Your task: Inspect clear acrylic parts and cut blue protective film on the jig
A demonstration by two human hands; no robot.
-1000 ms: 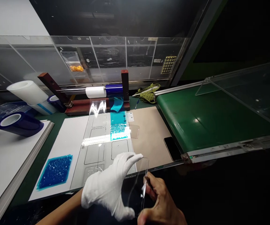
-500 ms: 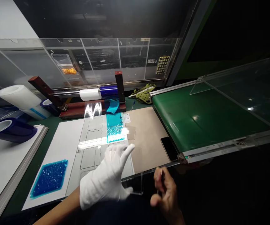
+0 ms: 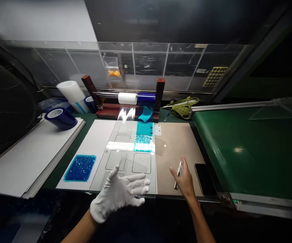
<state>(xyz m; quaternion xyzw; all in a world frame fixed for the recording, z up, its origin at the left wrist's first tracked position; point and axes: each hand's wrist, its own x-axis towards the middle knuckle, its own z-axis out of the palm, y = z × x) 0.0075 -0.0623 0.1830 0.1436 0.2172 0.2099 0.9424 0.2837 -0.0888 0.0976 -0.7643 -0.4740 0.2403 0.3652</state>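
Note:
My gloved left hand (image 3: 119, 194) is at the near edge of the bench, fingers spread. It supports a thin clear plate (image 3: 138, 170) held flat over the grey template sheet (image 3: 125, 148) with rectangular outlines. My bare right hand (image 3: 185, 180) rests on the brown mat (image 3: 180, 141) and holds slim metal tweezers (image 3: 178, 173) between its fingers. A strip of blue film (image 3: 144, 136) lies on the template, and a small clear piece (image 3: 160, 146) sits just right of it.
A black phone (image 3: 205, 174) lies beside my right hand. The green conveyor belt (image 3: 249, 148) runs on the right. A blue film square (image 3: 80, 167) lies on white paper. Film rolls (image 3: 59, 118) and a roll holder (image 3: 136, 98) stand at the back.
The view has swung left. My right hand moved forward from the bench edge onto the brown mat with the tweezers. My left hand brought the clear plate from upright to flat over the template.

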